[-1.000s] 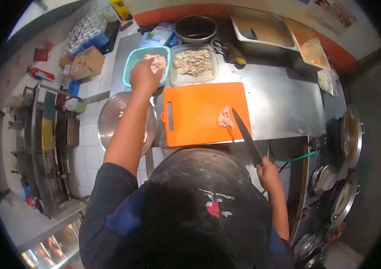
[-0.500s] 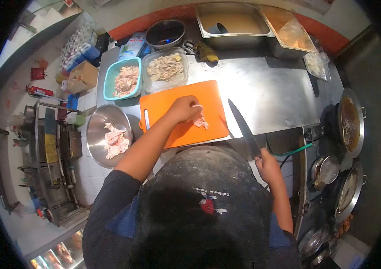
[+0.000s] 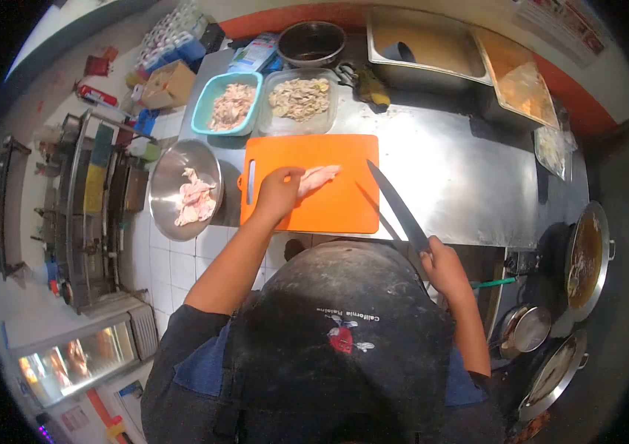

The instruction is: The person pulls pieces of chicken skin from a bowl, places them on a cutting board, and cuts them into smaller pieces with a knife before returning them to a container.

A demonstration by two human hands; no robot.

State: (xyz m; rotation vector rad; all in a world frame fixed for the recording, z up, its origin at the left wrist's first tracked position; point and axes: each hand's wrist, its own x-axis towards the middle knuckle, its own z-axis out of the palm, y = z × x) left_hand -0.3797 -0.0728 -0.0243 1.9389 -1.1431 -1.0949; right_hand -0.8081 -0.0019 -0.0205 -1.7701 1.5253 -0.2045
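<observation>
A strip of pale pink raw meat (image 3: 319,179) lies on the orange cutting board (image 3: 336,214). My left hand (image 3: 282,194) pinches its left end, fingers closed. In my right hand (image 3: 444,265) is the handle of a long dark knife (image 3: 399,206), whose blade points up and left, its tip over the board's right edge. The blade is apart from the meat. Left of the board, a steel bowl (image 3: 167,188) holds more raw meat (image 3: 196,198).
Behind the board stand a turquoise tub (image 3: 200,108) and a clear container (image 3: 335,111), both with meat pieces. Deep metal trays (image 3: 433,72) stand at the back. Large pans (image 3: 590,255) are at the right.
The meat now lies stretched out toward the right on the board, where it hung down from my left hand before. The whole view has shifted and turned a little.
</observation>
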